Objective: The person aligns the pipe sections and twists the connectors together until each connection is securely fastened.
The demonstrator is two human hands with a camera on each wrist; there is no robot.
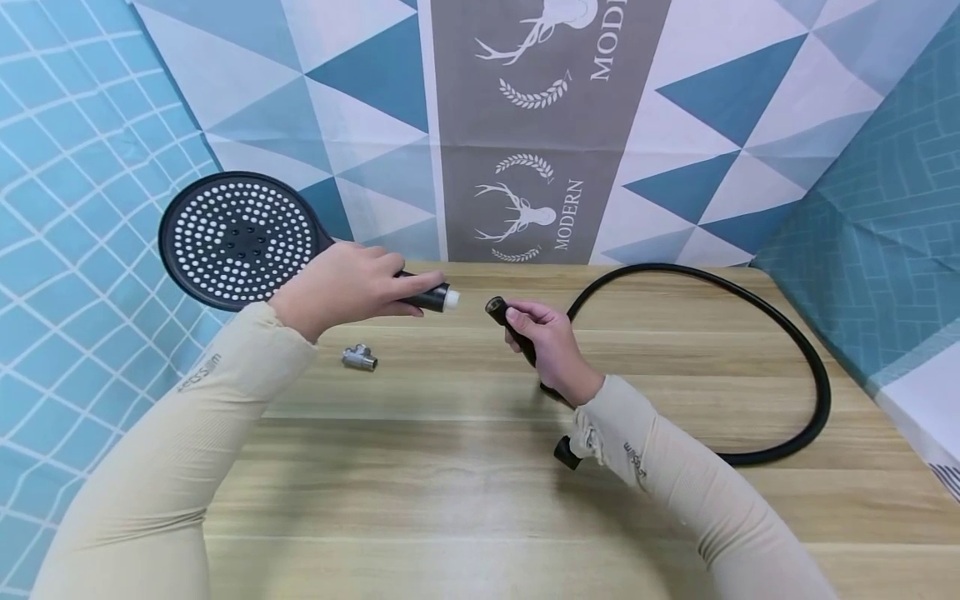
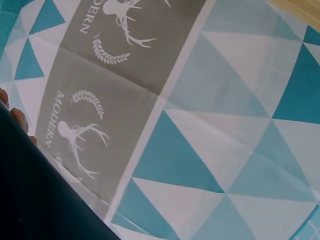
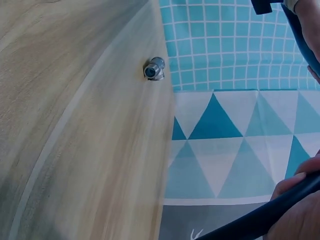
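My left hand (image 1: 352,283) grips the handle of a large round black shower head (image 1: 240,242), its white-nozzled face turned toward the head camera. The handle ends in a white threaded tip that points right. Across a small gap, my right hand (image 1: 551,337) holds the end of a black shower hose (image 1: 817,367), its open connector tilted up and left toward the handle tip. In the right wrist view the fingers (image 3: 290,187) curl round the black hose end. The shower head's dark back (image 2: 40,185) fills the lower left of the left wrist view.
A small chrome valve fitting (image 1: 360,357) lies on the wooden table (image 1: 420,500), left of centre. The hose loops over the table's right side, and its other black end (image 1: 567,452) sits by the right sleeve. Patterned sheets (image 1: 375,108) stand behind and at both sides.
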